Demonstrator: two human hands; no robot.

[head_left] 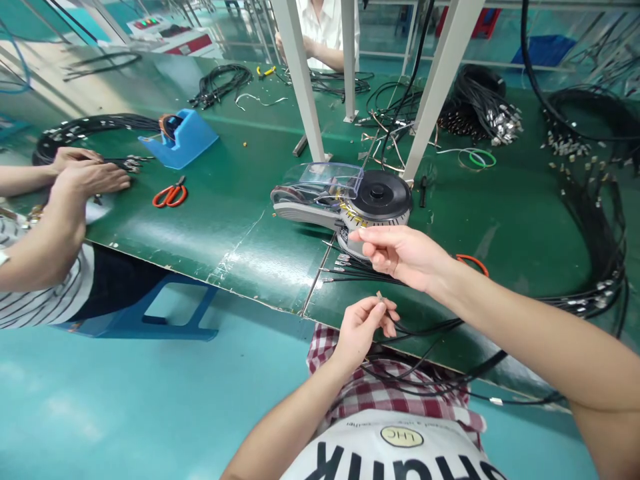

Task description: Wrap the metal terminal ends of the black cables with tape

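Note:
My left hand [364, 325] pinches a black cable [425, 329] near its end, and a small connector pokes up above the fingertips. Just beyond it, my right hand [400, 255] is closed in a pinch at the front of a round tape dispenser [383, 195] with a black disc and clear cover. What lies between those right fingertips, if anything, is too small to make out. Several cable ends with metal connectors [343, 261] lie under and left of my right hand. The held cable's length runs right across my lap and the table edge.
Left, a co-worker's hands [87, 175] handle cables near a blue tape holder [181, 141] and red-handled snips [170, 194]. Grey posts [306, 93] rise behind the dispenser. Cable bundles [480, 107] lie back right. Another person [327, 33] sits across. An orange handle [473, 262] shows behind my right forearm.

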